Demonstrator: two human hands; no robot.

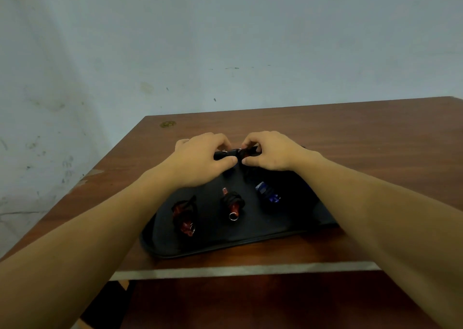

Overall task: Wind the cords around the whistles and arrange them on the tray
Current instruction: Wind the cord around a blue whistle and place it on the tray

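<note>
A black tray point(250, 236) lies on the wooden table. On it rest two red whistles point(185, 217) point(233, 204) with black cord wound around them, and a blue whistle point(267, 193) to their right. Above the tray's far side, my left hand point(200, 159) and my right hand point(269, 150) hold a dark whistle point(231, 153) between them. Both pinch it with thumb and curled fingers. Its cord is mostly hidden by my fingers. Something dark and blue lies under my hands, largely hidden.
The brown wooden table point(350, 140) stands against a pale, stained wall. Its near edge runs just below the tray. A small round mark point(167, 124) sits at the table's far left corner.
</note>
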